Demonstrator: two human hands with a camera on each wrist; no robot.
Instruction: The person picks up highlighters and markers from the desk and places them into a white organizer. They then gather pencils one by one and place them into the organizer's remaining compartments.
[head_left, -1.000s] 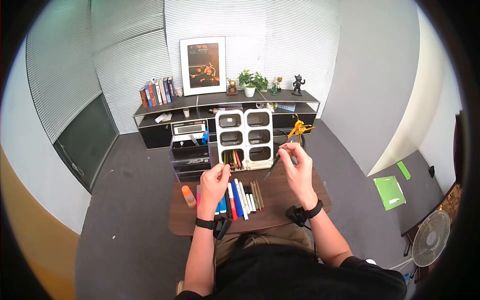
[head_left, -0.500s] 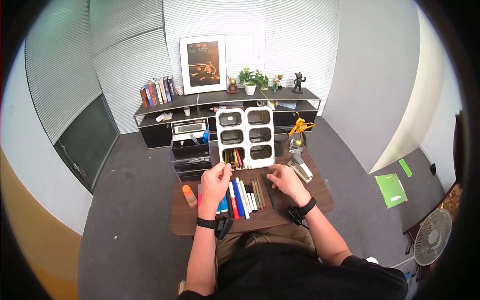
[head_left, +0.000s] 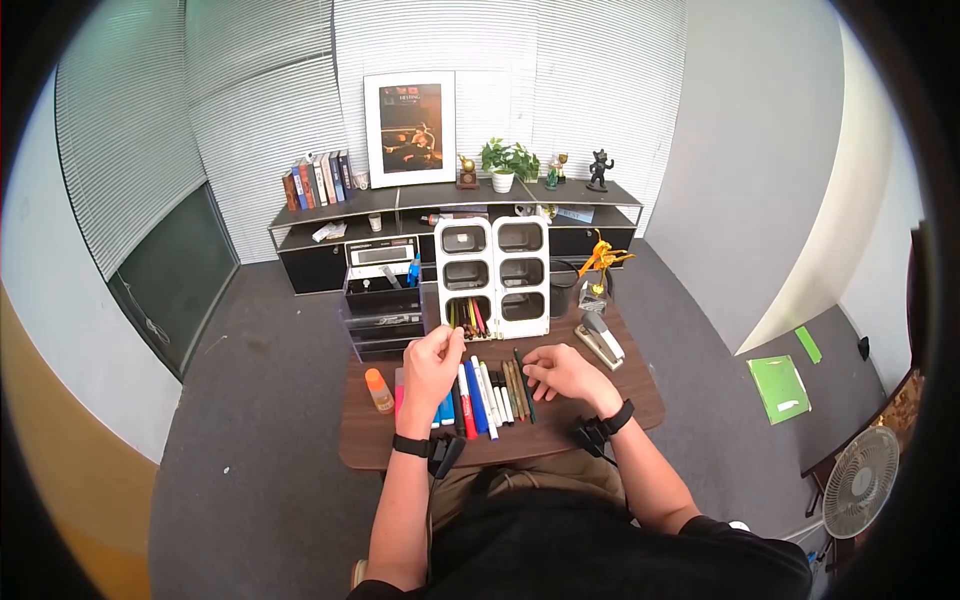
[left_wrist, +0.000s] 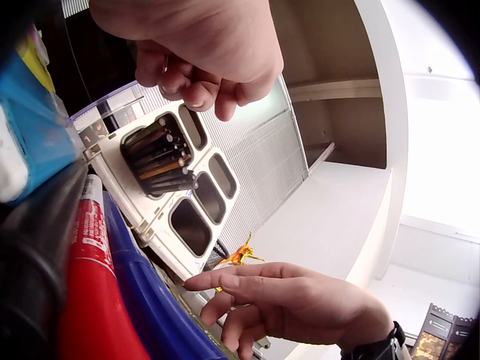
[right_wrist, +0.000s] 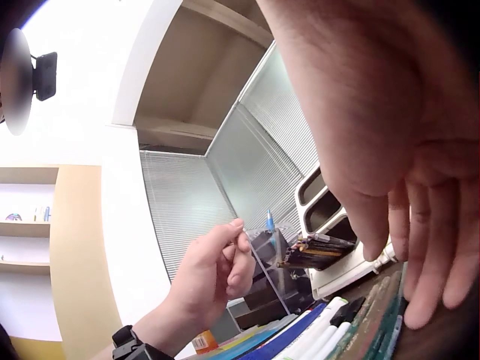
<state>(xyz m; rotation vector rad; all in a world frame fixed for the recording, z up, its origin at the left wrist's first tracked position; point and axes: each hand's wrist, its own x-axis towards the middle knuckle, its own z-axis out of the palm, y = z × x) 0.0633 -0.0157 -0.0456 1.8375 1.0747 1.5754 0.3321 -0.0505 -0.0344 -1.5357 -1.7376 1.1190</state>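
My right hand point(head_left: 562, 373) is low over the table with its fingers straight, fingertips right beside a dark green slim pen point(head_left: 525, 378). That pen lies at the right end of a row. Next to it come brown pencil-like sticks point(head_left: 513, 385), white pens point(head_left: 489, 395), a blue marker point(head_left: 478, 398) and a red marker point(head_left: 467, 408). Above the row's left part hovers my left hand point(head_left: 430, 368), fingers loosely curled with nothing visible in them. Behind the hands, a white organizer point(head_left: 491, 285) stands upright; its lower left compartment contains several pencils point(left_wrist: 161, 161).
An orange-capped glue bottle point(head_left: 379, 392) stands at the table's left. Behind it is a dark drawer unit point(head_left: 385, 322) with a blue pen inside. A stapler point(head_left: 598, 340) and a yellow figure on a clear base point(head_left: 592, 296) are at the right.
The right hand came down from the air with the dark green pen, laid it on the table, and shifted it left against the row. The left hand stayed in place.
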